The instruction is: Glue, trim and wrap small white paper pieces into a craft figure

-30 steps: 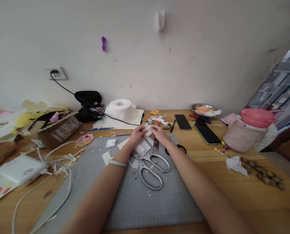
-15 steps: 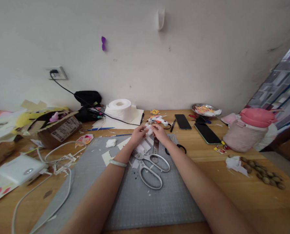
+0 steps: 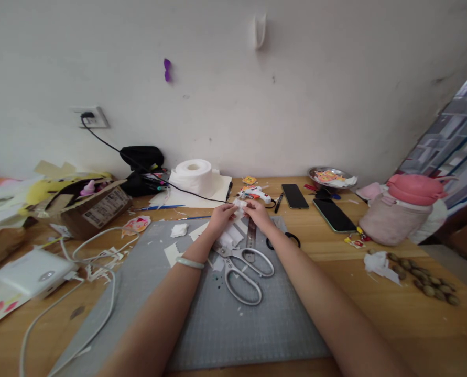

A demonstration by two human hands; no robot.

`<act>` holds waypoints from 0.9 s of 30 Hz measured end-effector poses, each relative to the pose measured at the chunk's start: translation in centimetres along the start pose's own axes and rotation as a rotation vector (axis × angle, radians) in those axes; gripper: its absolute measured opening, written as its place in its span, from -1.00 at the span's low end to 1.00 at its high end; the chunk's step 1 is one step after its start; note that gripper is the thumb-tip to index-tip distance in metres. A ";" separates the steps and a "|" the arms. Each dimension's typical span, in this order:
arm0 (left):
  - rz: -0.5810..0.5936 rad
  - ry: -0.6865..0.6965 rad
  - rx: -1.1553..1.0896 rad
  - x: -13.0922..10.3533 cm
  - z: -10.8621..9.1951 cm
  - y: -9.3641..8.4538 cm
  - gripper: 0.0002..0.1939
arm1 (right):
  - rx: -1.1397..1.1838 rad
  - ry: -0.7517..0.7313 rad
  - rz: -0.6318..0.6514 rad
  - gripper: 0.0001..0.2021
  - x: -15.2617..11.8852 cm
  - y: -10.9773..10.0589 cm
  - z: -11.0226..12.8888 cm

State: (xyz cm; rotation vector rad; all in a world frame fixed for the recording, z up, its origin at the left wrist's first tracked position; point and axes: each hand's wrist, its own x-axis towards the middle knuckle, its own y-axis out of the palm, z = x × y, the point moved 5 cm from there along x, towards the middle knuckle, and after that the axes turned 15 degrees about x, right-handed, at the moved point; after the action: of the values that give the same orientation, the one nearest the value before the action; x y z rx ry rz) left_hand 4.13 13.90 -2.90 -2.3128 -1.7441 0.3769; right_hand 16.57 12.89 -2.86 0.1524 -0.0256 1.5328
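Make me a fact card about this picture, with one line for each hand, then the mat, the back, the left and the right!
Left hand: pinching crumpled white tissue
Right hand: pinching the same tissue
Left wrist: pale bangle
On the gray cutting mat: silver-handled scissors, handles toward the person
Behind the hands: hot glue gun, toilet paper roll
Left: cardboard box
Right: two smartphones, pink-lidded bottle
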 end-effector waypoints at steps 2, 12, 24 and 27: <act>-0.009 -0.004 -0.021 0.1 0.1 0.0 -0.71 | 0.007 0.003 0.005 -0.78 0.1 0.1 -0.1; 0.014 -0.007 -0.046 -0.1 0.1 -0.2 -0.71 | -0.018 -0.056 0.004 -0.79 0.1 -0.1 0.4; 0.035 -0.004 -0.027 0.0 0.0 -0.2 -0.71 | -0.020 -0.040 -0.015 -0.78 0.2 -0.2 0.0; 0.034 0.005 -0.025 0.1 -0.1 -0.2 -0.71 | -0.005 -0.021 -0.024 -0.77 0.4 -0.4 -0.3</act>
State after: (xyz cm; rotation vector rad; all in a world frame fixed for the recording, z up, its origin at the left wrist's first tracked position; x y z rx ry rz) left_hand 3.99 14.06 -2.79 -2.3614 -1.7183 0.3572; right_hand 16.92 13.35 -3.14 0.1645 -0.0443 1.5068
